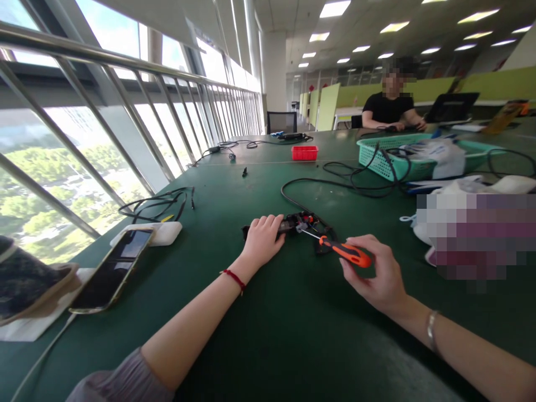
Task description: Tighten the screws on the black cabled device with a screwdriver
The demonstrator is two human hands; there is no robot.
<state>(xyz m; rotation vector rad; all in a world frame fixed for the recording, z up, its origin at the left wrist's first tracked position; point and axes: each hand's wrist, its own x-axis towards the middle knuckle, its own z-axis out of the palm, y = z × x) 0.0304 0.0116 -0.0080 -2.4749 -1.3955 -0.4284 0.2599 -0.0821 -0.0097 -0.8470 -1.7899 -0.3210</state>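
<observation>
A small black electronic device (305, 223) with a cable lies on the green table (259, 335). My left hand (263, 239) rests on its left end, fingers curled over it and pressing it down. My right hand (374, 273) grips an orange-handled screwdriver (345, 251). The metal shaft points up and left, and its tip touches the top of the device.
A phone (111, 271) and a white power bank (153, 233) lie at the left beside coiled black cables (159, 204). A red box (305, 152) and a teal basket (389, 156) stand farther back. A person in black sits at the far end. Railing and windows run along the left.
</observation>
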